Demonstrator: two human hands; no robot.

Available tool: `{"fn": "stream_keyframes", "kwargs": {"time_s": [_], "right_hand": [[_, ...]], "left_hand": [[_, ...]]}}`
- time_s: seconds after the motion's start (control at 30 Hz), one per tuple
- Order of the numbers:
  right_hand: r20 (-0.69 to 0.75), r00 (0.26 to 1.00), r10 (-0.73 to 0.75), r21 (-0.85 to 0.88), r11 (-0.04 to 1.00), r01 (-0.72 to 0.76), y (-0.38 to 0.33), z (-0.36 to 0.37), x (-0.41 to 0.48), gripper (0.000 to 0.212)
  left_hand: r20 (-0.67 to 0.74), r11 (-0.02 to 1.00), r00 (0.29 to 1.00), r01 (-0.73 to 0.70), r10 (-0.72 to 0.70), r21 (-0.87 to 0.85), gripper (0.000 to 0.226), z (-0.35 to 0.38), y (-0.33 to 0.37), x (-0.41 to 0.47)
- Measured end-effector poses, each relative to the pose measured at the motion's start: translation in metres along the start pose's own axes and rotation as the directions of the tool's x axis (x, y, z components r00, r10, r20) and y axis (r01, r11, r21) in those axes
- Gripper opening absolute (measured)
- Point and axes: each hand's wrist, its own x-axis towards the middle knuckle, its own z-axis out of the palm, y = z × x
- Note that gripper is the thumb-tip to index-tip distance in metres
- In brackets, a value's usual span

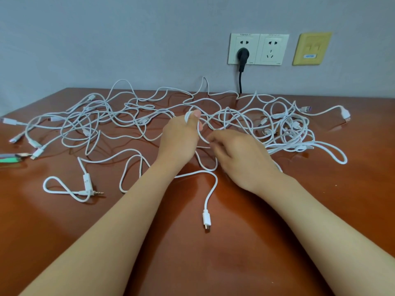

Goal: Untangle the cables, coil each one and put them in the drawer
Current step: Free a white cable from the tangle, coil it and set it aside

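Several white cables (119,116) lie tangled across the red-brown table (235,242), from the left edge to the right. My left hand (179,139) is in the middle of the tangle, its fingers curled round a loop of white cable near the thumb. Just to its right, my right hand (239,157) pinches a strand of white cable with its fingertips. One cable runs out from under my hands toward me and ends in a white USB plug (206,220). An earphone-style lead with an audio jack (94,192) lies at the front left. No drawer is in view.
A black plug (243,55) sits in a wall socket (258,49) behind the table, its cord dropping behind the back edge. A yellow wall plate (312,49) is to the right. A green and grey object (11,158) lies at the table's left edge.
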Motion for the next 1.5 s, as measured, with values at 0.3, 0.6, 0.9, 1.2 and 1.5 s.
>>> {"fn": "stream_keyframes", "kwargs": {"time_s": [0.3, 0.6, 0.9, 1.2, 1.5], "right_hand": [[0.026, 0.999, 0.025, -0.051, 0.998, -0.023, 0.0, 0.001, 0.0, 0.026], [0.013, 0.999, 0.041, -0.07, 0.997, -0.04, 0.002, 0.003, 0.001, 0.027], [-0.01, 0.999, -0.046, 0.04, 0.998, 0.047, -0.001, 0.005, 0.002, 0.016], [-0.21, 0.938, -0.277, -0.149, 0.957, 0.249, 0.001, 0.007, 0.004, 0.032], [-0.208, 0.971, -0.115, 0.229, 0.96, 0.163, 0.0, 0.005, 0.002, 0.004]], "left_hand": [[-0.038, 0.972, 0.99, 0.125, -0.135, -0.197, 0.04, 0.001, 0.0, 0.002], [0.228, 0.428, 0.888, 0.401, -0.401, -0.81, 0.041, -0.009, 0.003, 0.007], [0.273, 0.448, 0.842, 0.49, -0.466, -0.748, 0.043, -0.015, -0.002, 0.014], [0.31, 0.71, 0.87, 0.492, -0.383, -0.505, 0.039, -0.008, 0.004, 0.004], [0.373, 0.88, 0.877, 0.407, -0.303, -0.243, 0.058, 0.004, 0.015, -0.008]]}}
